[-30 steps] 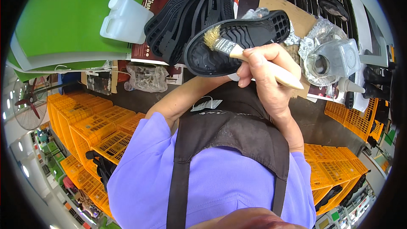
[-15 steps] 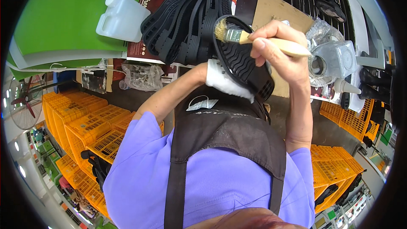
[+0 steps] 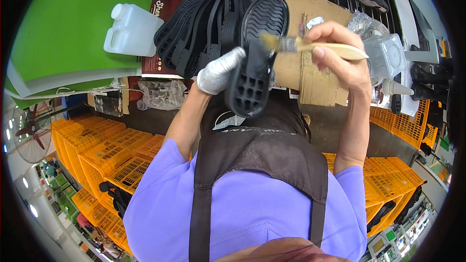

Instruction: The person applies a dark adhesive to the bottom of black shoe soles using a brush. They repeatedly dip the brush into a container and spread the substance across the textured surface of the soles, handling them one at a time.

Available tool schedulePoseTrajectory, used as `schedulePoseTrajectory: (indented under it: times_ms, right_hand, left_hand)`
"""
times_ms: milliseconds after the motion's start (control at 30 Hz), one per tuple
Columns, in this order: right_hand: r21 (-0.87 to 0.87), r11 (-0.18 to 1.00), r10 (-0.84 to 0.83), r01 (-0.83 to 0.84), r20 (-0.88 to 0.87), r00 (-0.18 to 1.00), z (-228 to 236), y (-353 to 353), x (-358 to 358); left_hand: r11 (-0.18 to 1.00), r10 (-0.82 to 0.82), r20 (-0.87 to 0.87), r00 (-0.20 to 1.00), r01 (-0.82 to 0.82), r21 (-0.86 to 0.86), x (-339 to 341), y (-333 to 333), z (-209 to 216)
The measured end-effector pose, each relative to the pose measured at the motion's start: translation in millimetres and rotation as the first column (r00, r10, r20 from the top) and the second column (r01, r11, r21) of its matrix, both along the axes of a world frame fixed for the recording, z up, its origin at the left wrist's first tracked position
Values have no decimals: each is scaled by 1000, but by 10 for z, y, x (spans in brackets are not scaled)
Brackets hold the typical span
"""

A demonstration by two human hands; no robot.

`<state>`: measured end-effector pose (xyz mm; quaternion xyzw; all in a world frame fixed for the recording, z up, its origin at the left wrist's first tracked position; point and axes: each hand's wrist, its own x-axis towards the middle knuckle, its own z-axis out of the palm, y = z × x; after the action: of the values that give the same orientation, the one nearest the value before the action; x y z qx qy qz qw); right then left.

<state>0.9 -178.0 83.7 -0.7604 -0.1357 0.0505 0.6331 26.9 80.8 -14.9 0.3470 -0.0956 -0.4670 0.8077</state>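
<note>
My left hand (image 3: 218, 73), in a white glove, grips a black shoe sole (image 3: 252, 80) in front of my apron. The sole's wavy tread faces up at its far end and square hollows show at the near end; its surface looks glossy. Bare-skinned, my right hand (image 3: 342, 60) is closed round the pale wooden handle of a paintbrush (image 3: 310, 46). The brush's bristles, smeared by motion, are over the middle of the sole. A row of several black soles (image 3: 194, 29) leans together on the bench just left of the held one.
A white plastic jug (image 3: 133, 30) stands by a green surface (image 3: 58, 24) at the left. Cardboard (image 3: 323, 82) lies under my right hand. A clear container (image 3: 386, 56) and a white nozzle bottle (image 3: 394, 88) are at the right. Orange crates (image 3: 116, 150) stack on both sides.
The sole has turned more upright and come nearer my body, with the gloved thumb now showing on its left edge. The brush has moved right and down from the sole's far rim to its middle.
</note>
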Motion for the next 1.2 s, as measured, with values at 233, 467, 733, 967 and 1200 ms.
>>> schedulePoseTrajectory:
  times_ms: [233, 467, 733, 967, 1200]
  right_hand:
    - [-355, 927, 75, 120, 490, 869, -364, 229, -66]
    - [-181, 954, 295, -241, 393, 871, -350, 362, -177]
    - [-358, 851, -161, 384, 519, 840, -566, 65, 61]
    - [-219, 944, 320, -246, 434, 842, -331, 338, -215]
    - [-180, 982, 46, 60, 528, 848, -379, -68, -67]
  left_hand:
    - [965, 127, -363, 923, -199, -170, -16, -76, -8]
    - [945, 50, -307, 950, -145, -294, 32, -37, -4]
    - [910, -135, -300, 944, -1, -414, -14, 18, -101]
    - [967, 65, -490, 869, -175, -183, 100, 131, -437]
    - [999, 43, -408, 912, -46, 1, -2, -114, 42]
